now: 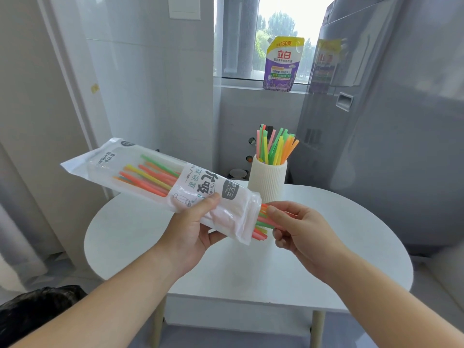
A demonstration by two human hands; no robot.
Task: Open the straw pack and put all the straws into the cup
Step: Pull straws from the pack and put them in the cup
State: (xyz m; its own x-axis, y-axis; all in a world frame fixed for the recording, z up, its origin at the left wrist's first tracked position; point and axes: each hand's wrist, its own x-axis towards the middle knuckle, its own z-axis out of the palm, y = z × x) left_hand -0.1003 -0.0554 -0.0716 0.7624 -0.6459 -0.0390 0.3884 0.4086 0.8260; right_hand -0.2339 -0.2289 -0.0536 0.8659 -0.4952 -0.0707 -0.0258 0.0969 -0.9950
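Observation:
My left hand grips a clear plastic straw pack near its open right end, held slanting above the white table. Several coloured straws stick out of that open end, and my right hand pinches their tips between thumb and fingers. More straws lie inside the pack. Behind, a ribbed cream cup stands upright on the table's far side with several green, pink, yellow and orange straws standing in it.
A purple and yellow refill pouch stands on the window ledge. A grey appliance rises at the right, close to the table. A black bag lies at the lower left on the floor.

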